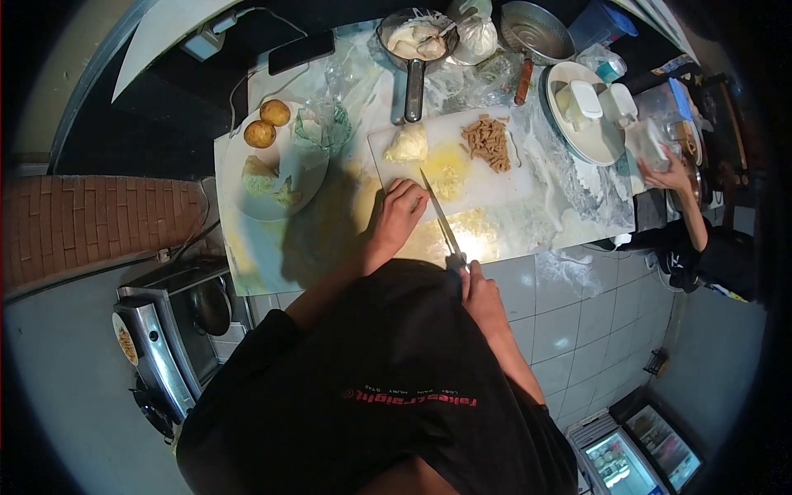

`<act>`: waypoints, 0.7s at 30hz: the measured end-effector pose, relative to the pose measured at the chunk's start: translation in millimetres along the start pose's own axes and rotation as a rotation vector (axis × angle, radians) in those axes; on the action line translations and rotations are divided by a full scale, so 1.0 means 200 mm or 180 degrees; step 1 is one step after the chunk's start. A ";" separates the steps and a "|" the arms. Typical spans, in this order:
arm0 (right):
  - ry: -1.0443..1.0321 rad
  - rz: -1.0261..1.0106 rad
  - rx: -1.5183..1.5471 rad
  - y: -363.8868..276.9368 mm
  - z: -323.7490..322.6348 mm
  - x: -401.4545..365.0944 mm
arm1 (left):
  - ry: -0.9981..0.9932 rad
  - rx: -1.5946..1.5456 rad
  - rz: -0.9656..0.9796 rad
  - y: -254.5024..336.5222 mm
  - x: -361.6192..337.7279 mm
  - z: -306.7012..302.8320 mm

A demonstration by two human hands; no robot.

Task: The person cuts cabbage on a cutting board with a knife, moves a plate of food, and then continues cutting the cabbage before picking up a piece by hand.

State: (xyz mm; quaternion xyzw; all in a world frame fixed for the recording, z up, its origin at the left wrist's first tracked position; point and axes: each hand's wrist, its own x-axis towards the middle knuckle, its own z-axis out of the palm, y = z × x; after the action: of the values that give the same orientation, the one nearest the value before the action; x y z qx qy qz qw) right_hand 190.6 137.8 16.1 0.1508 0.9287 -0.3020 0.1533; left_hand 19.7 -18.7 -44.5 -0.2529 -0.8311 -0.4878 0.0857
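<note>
My right hand is wrapped round the handle of a long knife, held at the front edge of the table. The blade points up and left over a white cutting board. My left hand lies at the board's near left edge, beside the blade, its fingers curled; whatever is under them is hidden. On the board are a pale yellow chunk, perhaps cabbage, some finely chopped yellow bits and a pile of brown strips.
To the left, a white plate bears two potatoes and cabbage pieces. Behind the board stand a pan and a pot. Stacked plates hold white containers. At right, another person's hand holds a clear container.
</note>
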 end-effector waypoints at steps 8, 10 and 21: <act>0.0105 0.0071 -0.0170 -0.01 -0.01 0.02 | 0.0013 0.0069 -0.0069 0.02 0.00 -0.02; 0.0100 0.0084 -0.0203 -0.01 -0.01 0.01 | 0.0011 0.0123 -0.0053 0.02 -0.01 -0.02; -0.0080 0.0297 0.0271 -0.06 -0.04 -0.02 | 0.0116 0.0121 -0.0067 0.02 -0.02 -0.02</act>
State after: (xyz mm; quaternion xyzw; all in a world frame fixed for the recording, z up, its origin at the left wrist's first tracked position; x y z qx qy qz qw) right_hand 188.7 132.8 30.8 0.1966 0.9050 -0.3357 0.1723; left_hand 24.6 -22.3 -41.3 -0.2336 -0.8411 -0.4773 0.1005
